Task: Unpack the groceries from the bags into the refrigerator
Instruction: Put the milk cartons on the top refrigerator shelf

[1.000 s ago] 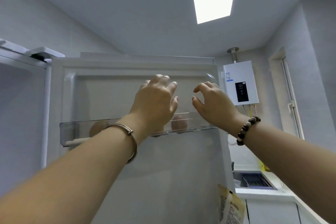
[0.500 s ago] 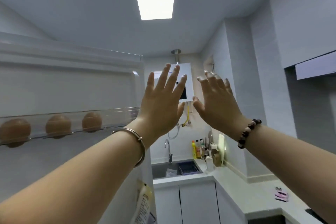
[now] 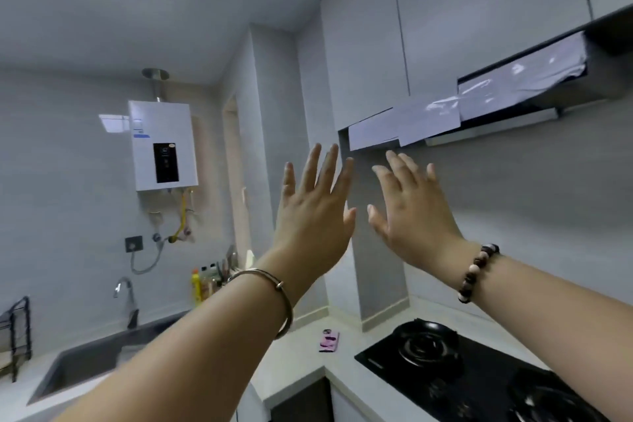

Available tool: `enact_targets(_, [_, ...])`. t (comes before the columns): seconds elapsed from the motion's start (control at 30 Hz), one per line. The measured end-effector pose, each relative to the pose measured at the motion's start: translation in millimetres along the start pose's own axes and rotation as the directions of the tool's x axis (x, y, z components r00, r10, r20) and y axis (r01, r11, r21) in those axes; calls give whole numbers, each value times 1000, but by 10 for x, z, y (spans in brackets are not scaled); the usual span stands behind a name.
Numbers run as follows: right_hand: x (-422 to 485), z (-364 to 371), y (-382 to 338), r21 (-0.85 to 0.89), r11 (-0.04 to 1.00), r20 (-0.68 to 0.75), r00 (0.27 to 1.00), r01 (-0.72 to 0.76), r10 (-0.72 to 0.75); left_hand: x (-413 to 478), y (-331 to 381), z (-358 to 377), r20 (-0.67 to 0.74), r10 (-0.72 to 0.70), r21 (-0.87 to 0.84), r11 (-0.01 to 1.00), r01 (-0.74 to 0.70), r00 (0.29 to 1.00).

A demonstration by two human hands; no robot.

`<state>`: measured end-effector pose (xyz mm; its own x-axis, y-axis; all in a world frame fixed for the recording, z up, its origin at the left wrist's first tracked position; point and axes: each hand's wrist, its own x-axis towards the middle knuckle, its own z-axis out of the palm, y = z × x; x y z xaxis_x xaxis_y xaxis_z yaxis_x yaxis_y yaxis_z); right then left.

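Note:
My left hand (image 3: pixel 313 216) is raised in mid-air with straight, spread fingers and holds nothing. A metal bangle sits on its wrist. Beside it, my right hand (image 3: pixel 409 212) is also up with fingers spread and empty, a beaded bracelet on the wrist. Both hands face the grey wall under the range hood (image 3: pixel 479 103). The refrigerator, its door shelf with eggs and the grocery bags are out of view.
A black gas hob (image 3: pixel 455 367) lies on the white counter at lower right. A pink phone (image 3: pixel 329 340) rests on the counter corner. A dark sink (image 3: pixel 89 360) with tap is at lower left, bottles (image 3: pixel 202 284) behind it, a white water heater (image 3: pixel 162 146) on the wall.
The view has swung right, away from the refrigerator door and its eggs, toward the hob and hood. Both hands left the door shelf and opened, staying raised and empty.

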<state>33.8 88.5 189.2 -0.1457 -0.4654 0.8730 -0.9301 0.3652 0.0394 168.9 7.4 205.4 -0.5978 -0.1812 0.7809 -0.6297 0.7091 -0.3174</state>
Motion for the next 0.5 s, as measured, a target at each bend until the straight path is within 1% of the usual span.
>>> enact_targets(0.2, [-485,285,1203,-199,971,144,977,-129,159,346,1184,842,43,89,-182,980,-80,995])
enact_targets(0.37, [-817,623,1973,-269,938,228,932,-217,281,537,1905,1561,68,143,-317,941,-114,987])
enact_targets(0.5, [-1068,992,2498,-294,916,250,903,-273,349,663,2385,2166,80,207,-414,897,-156,975])
